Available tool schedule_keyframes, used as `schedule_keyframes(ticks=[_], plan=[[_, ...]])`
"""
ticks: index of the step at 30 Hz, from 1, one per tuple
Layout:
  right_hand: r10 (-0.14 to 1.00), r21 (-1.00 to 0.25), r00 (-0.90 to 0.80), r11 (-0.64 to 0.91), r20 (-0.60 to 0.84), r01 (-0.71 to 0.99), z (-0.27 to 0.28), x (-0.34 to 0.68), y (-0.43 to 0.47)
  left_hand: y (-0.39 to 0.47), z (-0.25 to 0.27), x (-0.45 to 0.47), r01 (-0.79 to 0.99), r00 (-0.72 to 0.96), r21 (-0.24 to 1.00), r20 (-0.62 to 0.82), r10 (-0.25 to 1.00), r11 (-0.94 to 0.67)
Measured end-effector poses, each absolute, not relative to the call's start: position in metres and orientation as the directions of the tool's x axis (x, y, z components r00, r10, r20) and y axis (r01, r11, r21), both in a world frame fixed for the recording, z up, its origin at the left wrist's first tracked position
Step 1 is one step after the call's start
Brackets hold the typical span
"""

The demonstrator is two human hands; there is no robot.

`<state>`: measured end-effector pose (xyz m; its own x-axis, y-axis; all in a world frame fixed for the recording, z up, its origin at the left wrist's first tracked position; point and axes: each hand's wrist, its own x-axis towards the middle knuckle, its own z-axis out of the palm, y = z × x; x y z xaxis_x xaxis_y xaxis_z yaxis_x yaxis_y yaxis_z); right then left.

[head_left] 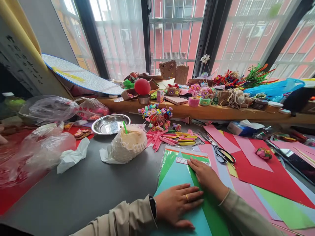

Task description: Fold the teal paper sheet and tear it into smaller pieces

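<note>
My left hand (180, 205), with a ring and a dark watch band, lies flat with its fingers spread on a sheet of light blue paper (176, 177). The blue sheet rests at a slant over a green sheet (211, 203) in a clear plastic sleeve. Farther up, my right hand (204, 172) has its fingers stretched out, their tips touching the top of the stack by a pale printed strip (182, 160). Scissors (220, 152) with black handles lie just beyond my right hand.
A coconut (129, 142) in foam netting with a green straw stands left, before a steel plate (110, 124). Folded paper strips (159, 137) lie beyond the sheets. Coloured papers (270, 167) cover the right side. Crafts and a red balloon (142, 87) line the ledge.
</note>
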<state>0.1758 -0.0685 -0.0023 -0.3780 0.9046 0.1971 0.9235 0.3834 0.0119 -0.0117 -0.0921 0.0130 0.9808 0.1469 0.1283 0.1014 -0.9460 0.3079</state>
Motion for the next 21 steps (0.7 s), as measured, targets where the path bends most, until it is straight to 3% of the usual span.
schedule_keyframes(ticks=[4,17,19,21], plan=[[0.920,-0.031,-0.358,0.367,0.159,0.930,0.002,0.173,-0.058,-0.092,0.016,-0.012,0.091,0.985,0.308,0.116,0.132,-0.947],[0.926,-0.070,-0.299,0.322,0.229,0.944,-0.004,0.170,-0.034,-0.088,0.020,-0.013,0.081,0.985,0.337,0.114,0.126,-0.938],[0.930,-0.099,-0.257,0.291,0.262,0.952,-0.007,0.168,-0.034,-0.080,0.021,-0.013,0.135,0.976,0.358,0.113,0.187,-0.924],[0.929,-0.134,-0.231,0.278,0.289,0.951,-0.010,0.166,-0.035,-0.069,0.020,-0.014,0.267,0.940,0.350,0.109,0.322,-0.898]])
